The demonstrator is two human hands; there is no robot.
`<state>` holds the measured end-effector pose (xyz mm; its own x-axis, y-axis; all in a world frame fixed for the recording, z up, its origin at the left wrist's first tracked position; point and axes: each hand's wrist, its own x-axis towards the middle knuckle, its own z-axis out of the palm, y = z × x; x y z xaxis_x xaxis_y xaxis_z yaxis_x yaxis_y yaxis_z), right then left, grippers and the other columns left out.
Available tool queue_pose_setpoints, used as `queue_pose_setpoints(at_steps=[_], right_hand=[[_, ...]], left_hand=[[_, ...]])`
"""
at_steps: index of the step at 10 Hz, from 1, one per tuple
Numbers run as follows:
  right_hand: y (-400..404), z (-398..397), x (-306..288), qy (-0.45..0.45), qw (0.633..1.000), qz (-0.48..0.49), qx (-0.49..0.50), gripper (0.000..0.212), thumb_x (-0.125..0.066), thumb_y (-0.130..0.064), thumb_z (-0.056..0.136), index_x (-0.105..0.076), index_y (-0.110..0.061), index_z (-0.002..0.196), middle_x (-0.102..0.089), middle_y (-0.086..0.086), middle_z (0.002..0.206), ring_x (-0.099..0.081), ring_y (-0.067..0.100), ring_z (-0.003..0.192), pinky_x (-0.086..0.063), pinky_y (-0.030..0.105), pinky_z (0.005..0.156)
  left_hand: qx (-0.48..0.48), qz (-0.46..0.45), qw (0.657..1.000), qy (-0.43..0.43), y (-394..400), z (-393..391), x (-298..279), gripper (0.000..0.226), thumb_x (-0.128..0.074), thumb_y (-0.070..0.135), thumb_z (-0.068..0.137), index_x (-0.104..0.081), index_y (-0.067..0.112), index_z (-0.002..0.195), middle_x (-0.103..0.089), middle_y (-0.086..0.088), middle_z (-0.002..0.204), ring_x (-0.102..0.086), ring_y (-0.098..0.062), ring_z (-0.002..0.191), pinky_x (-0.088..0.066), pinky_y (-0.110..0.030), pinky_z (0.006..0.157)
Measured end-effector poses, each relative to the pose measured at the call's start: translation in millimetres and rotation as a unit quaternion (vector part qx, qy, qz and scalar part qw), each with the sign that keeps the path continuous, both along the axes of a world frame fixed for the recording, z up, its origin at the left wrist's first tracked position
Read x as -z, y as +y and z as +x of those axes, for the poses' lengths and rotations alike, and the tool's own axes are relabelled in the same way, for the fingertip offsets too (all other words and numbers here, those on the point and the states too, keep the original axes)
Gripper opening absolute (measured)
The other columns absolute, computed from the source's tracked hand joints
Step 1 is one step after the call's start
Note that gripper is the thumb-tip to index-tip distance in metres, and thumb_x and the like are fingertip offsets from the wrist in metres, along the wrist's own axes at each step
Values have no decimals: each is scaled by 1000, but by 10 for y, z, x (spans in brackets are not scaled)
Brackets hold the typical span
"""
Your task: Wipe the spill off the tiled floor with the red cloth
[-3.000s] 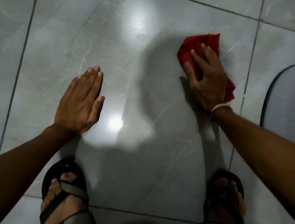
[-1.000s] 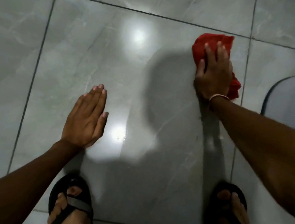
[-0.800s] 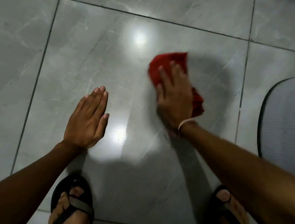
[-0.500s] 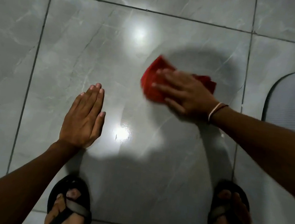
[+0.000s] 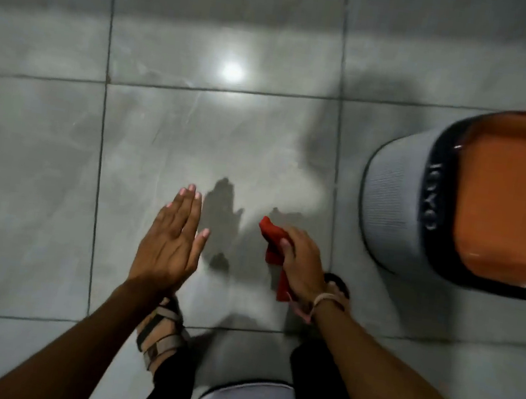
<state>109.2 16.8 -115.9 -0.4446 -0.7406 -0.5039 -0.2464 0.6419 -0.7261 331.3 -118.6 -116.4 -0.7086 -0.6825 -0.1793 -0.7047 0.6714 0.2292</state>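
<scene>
Your right hand (image 5: 301, 263) has the red cloth (image 5: 272, 241) bunched in its grip, lifted at centre frame; left hand (image 5: 172, 238) flat and empty. Leftover wet film on the glossy tiled floor (image 5: 41, 188) (none clearly visible) could make your sandals slip.

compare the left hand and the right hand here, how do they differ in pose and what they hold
The left hand is open and flat, fingers straight and together, holding nothing. The right hand is closed around the crumpled red cloth and has a pale band at its wrist. Both appear raised above the grey tiled floor.
</scene>
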Motion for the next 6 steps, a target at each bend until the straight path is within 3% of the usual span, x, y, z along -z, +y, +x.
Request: queue_pose_setpoints(at_steps=[1,2,3,4,5,6], right_hand=[[344,-410,-1058,9,993,-69,94,27,-48,-19,111,-64,-23,132,-67,-4,131,-62,14,124,-50,43,112],[618,-1037,-1922,82,976,-122,163,33,-47,-21,106,-59,-23,137,-63,-2,139,-55,-4,131,-45,16,110],[719,-1705,-2114,155,962,-139,175,40,-43,-21,108,-50,-25,147,-52,-5,151,-41,-13,139,-30,4,116],[718,-2303,-1669,210,973,-62,79,50,-32,-33,111,-32,-27,161,-29,1,171,-24,9,158,-21,31,133],[776,-2635,-1185,270,957,54,-95,60,-17,-40,106,-19,-26,164,-13,11,175,-12,25,163,-25,57,131],[871,-2790,-1135,297,944,45,-139,58,-21,-35,108,-19,-22,165,-14,14,175,-12,28,163,-24,58,131]], left_hand=[[12,22,999,34,278,-554,-661,65,-31,39,110,-33,-1,162,-27,-16,172,-25,-29,159,-29,-46,125],[52,47,994,85,594,-1336,-1100,65,-36,38,109,-34,0,161,-28,-16,172,-24,-29,160,-29,-45,127],[102,47,984,138,868,-2242,-1249,64,-42,33,109,-31,0,162,-24,-17,173,-18,-27,162,-24,-44,130],[132,58,980,140,1064,-3023,-1074,64,-41,34,109,-30,0,163,-24,-19,172,-19,-29,162,-26,-48,130],[164,50,979,113,1102,-3464,-819,66,-42,38,109,-32,0,162,-27,-21,171,-25,-32,160,-33,-51,126],[172,8,981,91,1161,-3480,-674,68,-39,44,109,-35,1,161,-30,-21,170,-28,-33,159,-31,-50,127]])
